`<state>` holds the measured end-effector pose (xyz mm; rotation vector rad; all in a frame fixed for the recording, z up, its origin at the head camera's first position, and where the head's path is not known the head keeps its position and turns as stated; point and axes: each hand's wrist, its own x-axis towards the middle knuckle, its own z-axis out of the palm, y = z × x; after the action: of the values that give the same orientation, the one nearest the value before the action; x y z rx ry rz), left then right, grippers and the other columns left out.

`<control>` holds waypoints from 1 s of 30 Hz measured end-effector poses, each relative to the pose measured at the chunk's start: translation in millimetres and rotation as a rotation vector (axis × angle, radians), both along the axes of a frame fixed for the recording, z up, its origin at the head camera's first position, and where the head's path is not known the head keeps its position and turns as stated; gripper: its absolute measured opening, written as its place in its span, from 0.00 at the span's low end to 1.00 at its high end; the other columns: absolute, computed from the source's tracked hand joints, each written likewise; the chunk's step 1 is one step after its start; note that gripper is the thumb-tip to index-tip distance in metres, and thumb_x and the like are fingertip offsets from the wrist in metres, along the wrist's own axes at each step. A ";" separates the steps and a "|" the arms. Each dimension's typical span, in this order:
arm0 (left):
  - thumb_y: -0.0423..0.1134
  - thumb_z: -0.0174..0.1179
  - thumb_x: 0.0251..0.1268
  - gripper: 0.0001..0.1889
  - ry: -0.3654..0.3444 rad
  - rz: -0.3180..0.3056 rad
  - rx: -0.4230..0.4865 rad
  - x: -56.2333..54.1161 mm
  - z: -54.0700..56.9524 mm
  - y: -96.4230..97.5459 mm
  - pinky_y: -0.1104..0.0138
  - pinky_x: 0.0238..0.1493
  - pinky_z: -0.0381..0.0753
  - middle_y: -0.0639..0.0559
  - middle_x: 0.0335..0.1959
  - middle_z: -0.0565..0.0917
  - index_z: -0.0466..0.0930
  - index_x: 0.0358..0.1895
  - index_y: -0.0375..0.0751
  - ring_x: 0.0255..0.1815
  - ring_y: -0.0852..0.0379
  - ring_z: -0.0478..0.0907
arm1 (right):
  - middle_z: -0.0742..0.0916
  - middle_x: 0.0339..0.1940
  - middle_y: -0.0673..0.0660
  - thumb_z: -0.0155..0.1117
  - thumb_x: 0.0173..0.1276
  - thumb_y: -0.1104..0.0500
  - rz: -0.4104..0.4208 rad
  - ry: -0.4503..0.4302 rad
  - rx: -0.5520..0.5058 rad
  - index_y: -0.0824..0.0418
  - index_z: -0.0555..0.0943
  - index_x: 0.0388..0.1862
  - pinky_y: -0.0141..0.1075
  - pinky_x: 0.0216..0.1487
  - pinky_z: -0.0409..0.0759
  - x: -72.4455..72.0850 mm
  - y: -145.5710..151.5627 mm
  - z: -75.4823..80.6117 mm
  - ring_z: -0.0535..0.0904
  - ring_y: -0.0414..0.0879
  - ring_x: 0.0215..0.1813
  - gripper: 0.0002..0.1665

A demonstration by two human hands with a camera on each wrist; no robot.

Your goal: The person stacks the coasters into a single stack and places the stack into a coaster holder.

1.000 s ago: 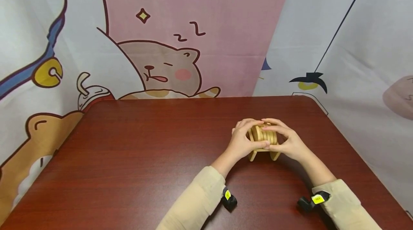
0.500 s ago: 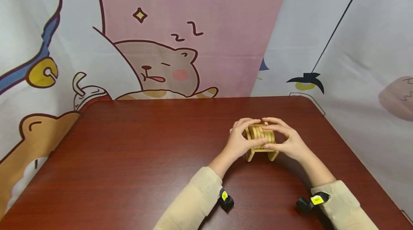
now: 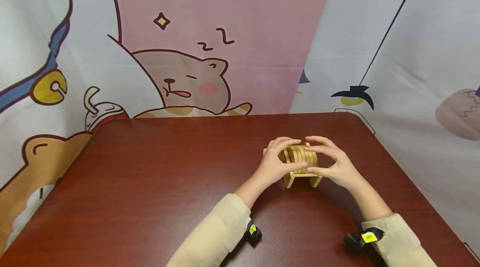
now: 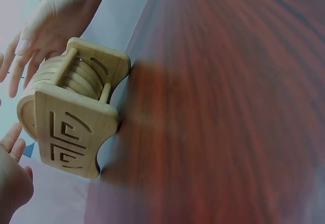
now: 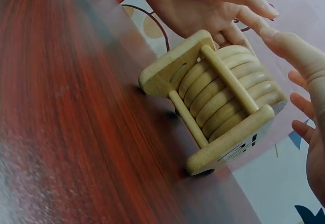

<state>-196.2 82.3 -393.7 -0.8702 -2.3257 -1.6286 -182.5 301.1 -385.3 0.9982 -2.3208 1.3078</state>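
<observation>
A small light-wood coaster rack (image 3: 288,180) stands on the table, its end panels cut with slots. Several round wooden coasters (image 5: 223,94) sit on edge in a row between the panels. My left hand (image 3: 273,163) is around the rack's left side, thumb in front of the coasters. On the other side, my right hand (image 3: 340,168) has its fingers spread, with its thumb tip close to the left thumb. Both wrist views show relaxed fingers with gaps between hands and rack. In the left wrist view, the left hand (image 4: 14,181) is partly cut off.
The dark red-brown wooden table (image 3: 168,183) reaches back to a cloth backdrop (image 3: 262,29) printed with cartoon animals. Black wrist cameras (image 3: 253,233) hang by both beige sleeves (image 3: 215,231).
My left hand has shifted slightly left and loosened from the rack, uncovering more of the coasters. The right hand stays nearly where it was. The head view has turned slightly.
</observation>
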 end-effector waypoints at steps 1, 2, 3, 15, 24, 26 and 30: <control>0.47 0.74 0.49 0.30 0.006 -0.001 -0.007 0.3 0.8 -1.7 0.55 0.57 0.57 0.63 0.57 0.73 0.78 0.60 0.54 0.61 0.65 0.62 | 0.73 0.63 0.66 0.76 0.38 0.79 -0.010 0.007 0.003 0.68 0.81 0.52 0.32 0.63 0.59 1.7 -1.0 1.4 0.65 0.48 0.66 0.36; 0.47 0.74 0.49 0.30 0.009 -0.004 -0.011 0.7 1.7 -3.3 0.55 0.57 0.57 0.63 0.57 0.73 0.78 0.59 0.55 0.61 0.64 0.62 | 0.73 0.62 0.67 0.76 0.37 0.80 -0.020 0.013 0.002 0.69 0.80 0.52 0.32 0.62 0.59 3.6 -2.2 2.8 0.65 0.47 0.66 0.36; 0.47 0.74 0.49 0.29 0.012 -0.007 -0.013 1.1 2.4 -5.0 0.55 0.57 0.57 0.63 0.57 0.73 0.78 0.59 0.55 0.61 0.64 0.62 | 0.73 0.61 0.68 0.76 0.37 0.80 -0.028 0.020 0.002 0.69 0.80 0.51 0.31 0.62 0.59 7.1 -4.6 6.6 0.65 0.47 0.66 0.36; 0.48 0.73 0.50 0.30 0.063 -0.024 -0.099 9.9 10.9 -30.5 0.53 0.58 0.56 0.61 0.57 0.74 0.78 0.59 0.52 0.62 0.61 0.63 | 0.76 0.51 0.66 0.75 0.40 0.80 -0.194 0.072 0.031 0.73 0.81 0.49 0.26 0.53 0.64 38.6 -22.0 35.8 0.70 0.44 0.56 0.31; 0.46 0.75 0.48 0.31 0.117 -0.050 -0.161 18.0 14.6 -54.8 0.57 0.55 0.58 0.58 0.49 0.76 0.78 0.59 0.48 0.56 0.60 0.68 | 0.76 0.47 0.56 0.77 0.41 0.76 -0.312 0.063 0.100 0.66 0.82 0.51 0.24 0.48 0.62 32.6 -7.4 22.5 0.67 0.37 0.51 0.33; 0.45 0.75 0.47 0.31 0.114 -0.054 -0.172 19.7 15.4 -60.9 0.56 0.54 0.58 0.58 0.47 0.76 0.78 0.59 0.48 0.54 0.58 0.69 | 0.76 0.46 0.53 0.78 0.42 0.74 -0.318 0.073 0.118 0.63 0.83 0.52 0.25 0.46 0.63 30.2 -3.4 19.4 0.68 0.37 0.50 0.34; 0.44 0.74 0.48 0.30 0.110 -0.049 -0.207 22.8 16.3 -75.5 0.57 0.53 0.58 0.59 0.46 0.75 0.77 0.59 0.50 0.51 0.59 0.70 | 0.76 0.46 0.51 0.78 0.44 0.71 -0.318 0.114 0.148 0.59 0.83 0.53 0.27 0.42 0.65 30.1 0.6 20.3 0.69 0.40 0.48 0.33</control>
<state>-173.4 6.8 -377.4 -1.0373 -2.4439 -1.3369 -152.3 301.8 -365.0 0.6860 -2.3923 0.9442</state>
